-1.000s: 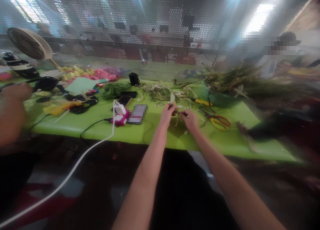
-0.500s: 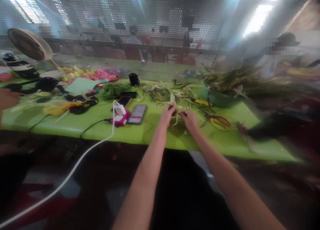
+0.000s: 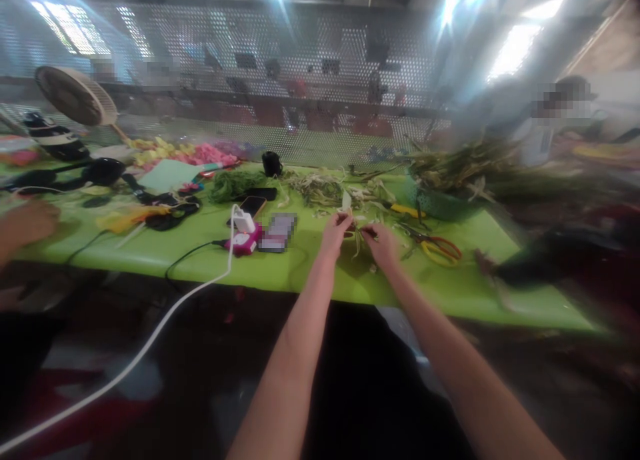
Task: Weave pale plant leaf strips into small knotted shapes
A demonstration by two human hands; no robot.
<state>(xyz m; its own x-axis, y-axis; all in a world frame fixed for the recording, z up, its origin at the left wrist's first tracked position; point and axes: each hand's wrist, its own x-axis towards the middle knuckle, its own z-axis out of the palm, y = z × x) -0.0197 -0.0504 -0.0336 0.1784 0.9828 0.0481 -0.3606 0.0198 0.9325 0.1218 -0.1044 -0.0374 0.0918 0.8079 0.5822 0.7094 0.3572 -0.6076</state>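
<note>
My left hand is closed in a pinch on a pale green plant piece, whose leaf-like tip stands up above the fingers. Close beside it, my right hand pinches thin strands of the same piece, which hang down between the two hands. The exact kind of plant is too blurred to tell. Just beyond the hands lies a heap of dry, pale plant strips. Right of my right hand rest scissors with red and yellow handles, and a yellow-handled tool lies behind.
On the green table sit a pink power socket with a white cable, two phones, including one lit up, and a black cup. A green basket of stalks stands right. Another person's hand is at left.
The view has shifted slightly, so the table things sit a little lower and further right. Both hands keep their hold on the plant piece, with the hanging strands slightly moved.
</note>
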